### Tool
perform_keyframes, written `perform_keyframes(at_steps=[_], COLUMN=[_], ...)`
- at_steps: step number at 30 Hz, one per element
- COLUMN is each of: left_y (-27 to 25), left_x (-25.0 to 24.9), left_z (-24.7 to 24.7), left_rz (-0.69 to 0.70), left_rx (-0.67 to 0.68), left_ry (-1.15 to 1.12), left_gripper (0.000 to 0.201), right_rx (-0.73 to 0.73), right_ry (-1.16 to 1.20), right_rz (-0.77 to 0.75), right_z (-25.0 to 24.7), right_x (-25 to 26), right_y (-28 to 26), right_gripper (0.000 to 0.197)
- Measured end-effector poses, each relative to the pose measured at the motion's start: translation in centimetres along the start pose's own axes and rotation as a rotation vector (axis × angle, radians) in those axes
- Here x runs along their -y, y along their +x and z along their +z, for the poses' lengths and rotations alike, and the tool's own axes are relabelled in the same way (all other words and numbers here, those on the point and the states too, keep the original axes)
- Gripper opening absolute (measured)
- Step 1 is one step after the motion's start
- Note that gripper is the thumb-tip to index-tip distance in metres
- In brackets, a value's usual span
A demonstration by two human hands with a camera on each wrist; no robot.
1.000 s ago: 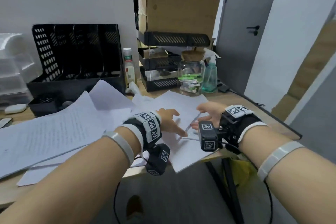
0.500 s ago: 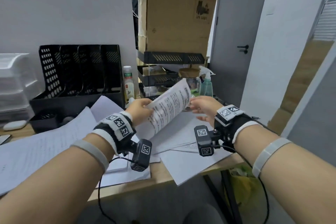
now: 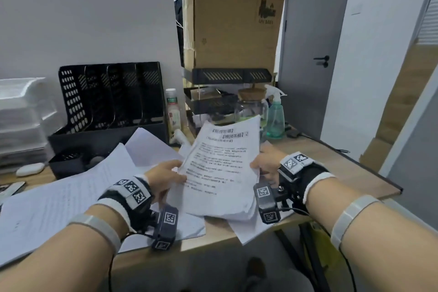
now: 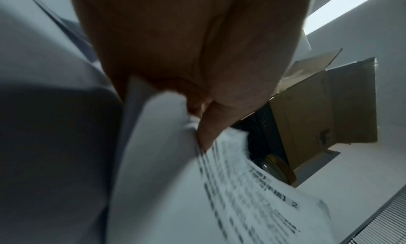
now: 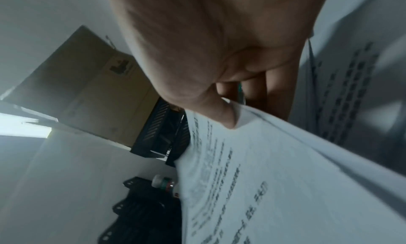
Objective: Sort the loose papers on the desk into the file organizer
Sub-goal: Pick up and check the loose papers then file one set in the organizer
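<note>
Thumbs on top, fingers curled beneath: left hand (image 3: 166,178) and right hand (image 3: 265,166) each pinching a side edge of a printed stack of papers (image 3: 220,168). Left thumb (image 4: 211,126) pressed onto the text; right thumb (image 5: 219,112) likewise. Held by both edges, probably to keep the limp sheets flat and squared. Tilted up off the desk (image 3: 331,161), print facing the head camera, likely for reading the heading before choosing a slot. Lifted clear of other loose sheets (image 3: 59,201) lying spread below. Black file organizer (image 3: 111,97) upright at back left, well apart, slots open toward the front, seemingly empty.
</note>
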State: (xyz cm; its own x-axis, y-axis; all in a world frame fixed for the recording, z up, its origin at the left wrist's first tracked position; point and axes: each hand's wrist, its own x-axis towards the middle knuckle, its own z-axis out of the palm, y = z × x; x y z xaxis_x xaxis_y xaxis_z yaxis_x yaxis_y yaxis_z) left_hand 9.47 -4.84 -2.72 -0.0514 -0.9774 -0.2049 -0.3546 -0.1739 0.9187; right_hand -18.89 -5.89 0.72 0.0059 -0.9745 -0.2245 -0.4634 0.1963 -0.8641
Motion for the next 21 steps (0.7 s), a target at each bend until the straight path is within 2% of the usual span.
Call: perform_keyframes(at_steps=[3, 6, 10, 14, 17, 21], left_y=[1.8, 4.0, 7.2, 9.2, 9.3, 8.4], left_x=[-0.5, -1.6, -2.8, -3.0, -3.0, -3.4], left_z=[-0.4, -0.3, 0.0, 0.6, 0.8, 0.8], left_rz=[-0.044, -0.084, -0.061, -0.026, -0.012, 0.033], left_rx=[0.054, 0.119, 0.146, 0.14, 0.144, 0.107], left_ry=[0.078, -0.05, -0.198, -0.251, -0.28, -0.326], left_gripper=[0.038, 0.03, 0.025, 0.026, 0.026, 0.027], right_rx=[-0.012, 0.009, 0.028, 0.027, -0.008, -0.033], right_ry=[-0.145, -0.1, 0.075, -0.017, -0.015, 0.061], right_rz=[-0.013, -0.014, 0.044, -0.007, -0.019, -0.029], right_z=[-0.8, -1.8, -2.4, -3.0, -3.3, -3.1], right_x=[-1.4, -2.9, -2.8, -1.6, -1.0, -0.1], right_y=[3.2, 7.1, 9.2, 9.8, 9.6, 8.3], right_gripper=[0.043, 0.047, 0.04, 0.021, 0.028, 0.024])
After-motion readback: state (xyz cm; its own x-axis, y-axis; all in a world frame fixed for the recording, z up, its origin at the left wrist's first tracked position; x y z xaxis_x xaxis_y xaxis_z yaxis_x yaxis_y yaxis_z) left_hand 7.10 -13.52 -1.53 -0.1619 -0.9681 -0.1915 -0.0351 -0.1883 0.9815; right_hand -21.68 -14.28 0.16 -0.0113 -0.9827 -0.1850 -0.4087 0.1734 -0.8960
